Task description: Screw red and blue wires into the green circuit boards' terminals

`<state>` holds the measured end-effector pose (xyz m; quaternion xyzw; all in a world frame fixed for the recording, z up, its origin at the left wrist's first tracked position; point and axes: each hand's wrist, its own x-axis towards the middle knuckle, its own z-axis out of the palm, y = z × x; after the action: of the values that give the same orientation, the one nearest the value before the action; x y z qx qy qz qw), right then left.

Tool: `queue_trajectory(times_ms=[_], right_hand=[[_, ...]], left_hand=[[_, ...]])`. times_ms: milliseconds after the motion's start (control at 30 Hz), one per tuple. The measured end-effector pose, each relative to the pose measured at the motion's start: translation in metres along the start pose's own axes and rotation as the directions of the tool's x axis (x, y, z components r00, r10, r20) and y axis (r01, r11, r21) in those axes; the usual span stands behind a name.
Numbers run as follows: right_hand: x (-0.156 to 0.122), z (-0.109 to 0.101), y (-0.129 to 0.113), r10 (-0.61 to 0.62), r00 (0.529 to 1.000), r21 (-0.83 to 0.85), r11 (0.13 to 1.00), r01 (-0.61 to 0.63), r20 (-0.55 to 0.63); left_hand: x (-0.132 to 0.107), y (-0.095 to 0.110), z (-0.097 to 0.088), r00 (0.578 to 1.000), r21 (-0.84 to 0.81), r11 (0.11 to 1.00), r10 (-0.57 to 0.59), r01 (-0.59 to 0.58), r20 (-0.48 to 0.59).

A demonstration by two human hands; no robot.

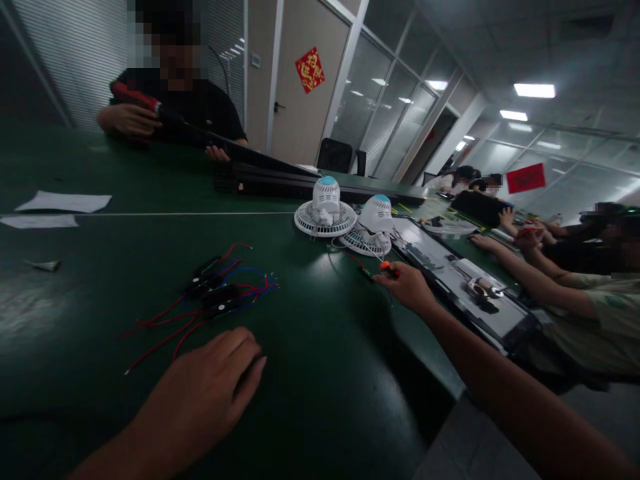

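My left hand [207, 390] rests palm down on the dark green table [325, 373], fingers together and slightly curled, just below a bundle of small black parts with red and blue wires [215, 297]. My right hand [407, 287] reaches far forward and pinches a small orange-tipped item [387, 267] beside a small green circuit board [369, 273]. Two white fan units [325, 207] [373, 223] with blue caps lie just beyond it, thin wires trailing toward my fingers.
A person in black sits across the table at the far left holding a red tool [135, 99]. Other people's arms [525, 280] work at the right over a long flat panel [460, 280]. White paper sheets [63, 201] lie at the left. Long dark panels [300, 183] are stacked behind the fans.
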<state>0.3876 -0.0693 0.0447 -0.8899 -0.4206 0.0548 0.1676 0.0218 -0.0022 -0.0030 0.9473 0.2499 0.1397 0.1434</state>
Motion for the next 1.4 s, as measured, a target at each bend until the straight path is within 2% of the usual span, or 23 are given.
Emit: queue_trajectory(times_ms=[67,167,233,333,467,600,667,733,767,833,900,1033,1100,1233,1333,1400], right_hand=[[0.005,0.006,-0.007,-0.012,1.000,-0.060,0.998,0.014,0.027],[0.008,0.016,-0.017,-0.006,0.999,-0.114,0.993,0.011,0.051],[0.007,0.021,-0.023,0.003,0.998,-0.126,0.992,0.005,0.062],[0.001,0.023,-0.030,0.003,0.996,-0.106,0.994,0.007,0.092],[-0.016,0.018,-0.042,-0.036,0.987,0.010,0.999,0.034,0.160],[-0.049,0.024,-0.071,-0.149,0.963,0.260,0.962,0.088,0.225],[-0.072,0.033,-0.093,-0.221,0.942,0.415,0.904,0.101,0.251],[-0.095,0.045,-0.115,-0.282,0.920,0.555,0.827,0.089,0.273],[-0.106,0.051,-0.124,-0.307,0.909,0.614,0.785,0.075,0.282],[-0.123,0.063,-0.139,-0.339,0.890,0.710,0.704,0.025,0.305],[-0.134,0.073,-0.146,-0.351,0.876,0.775,0.630,-0.039,0.330],[-0.137,0.081,-0.144,-0.348,0.859,0.845,0.510,-0.163,0.376],[-0.134,0.080,-0.139,-0.335,0.862,0.870,0.447,-0.210,0.380],[-0.120,0.078,-0.127,-0.272,0.903,0.925,0.283,-0.254,0.332],[-0.107,0.084,-0.118,-0.193,0.952,0.966,0.143,-0.213,0.239],[-0.100,0.090,-0.114,-0.142,0.969,0.978,0.085,-0.191,0.202]], left_hand=[[-0.002,0.006,-0.001,0.998,-0.031,0.998,0.060,-0.059,0.025],[-0.005,0.014,-0.003,0.997,-0.076,0.994,0.076,-0.076,0.001],[-0.006,0.016,-0.003,0.998,-0.133,0.990,0.046,-0.050,-0.032],[-0.007,0.017,-0.003,0.999,-0.222,0.975,-0.028,0.023,-0.022],[-0.004,0.016,-0.003,0.993,-0.323,0.939,-0.113,0.117,0.030],[-0.002,0.019,-0.007,0.960,-0.468,0.838,-0.253,0.280,0.120],[-0.002,0.022,-0.010,0.928,-0.591,0.722,-0.345,0.358,0.141],[-0.001,0.024,-0.012,0.881,-0.715,0.569,-0.451,0.406,0.142],[-0.001,0.025,-0.013,0.877,-0.771,0.502,-0.457,0.392,0.149],[0.000,0.025,-0.012,0.879,-0.824,0.432,-0.451,0.367,0.155],[0.000,0.025,-0.011,0.883,-0.821,0.429,-0.435,0.377,0.178],[0.002,0.024,-0.009,0.878,-0.793,0.493,-0.466,0.358,0.107],[0.002,0.023,-0.010,0.868,-0.800,0.489,-0.491,0.347,0.076],[0.003,0.022,-0.008,0.888,-0.803,0.509,-0.456,0.311,0.055],[0.006,0.021,-0.005,0.898,-0.784,0.536,-0.435,0.313,0.060],[0.009,0.021,-0.004,0.892,-0.779,0.527,-0.442,0.339,0.089]])
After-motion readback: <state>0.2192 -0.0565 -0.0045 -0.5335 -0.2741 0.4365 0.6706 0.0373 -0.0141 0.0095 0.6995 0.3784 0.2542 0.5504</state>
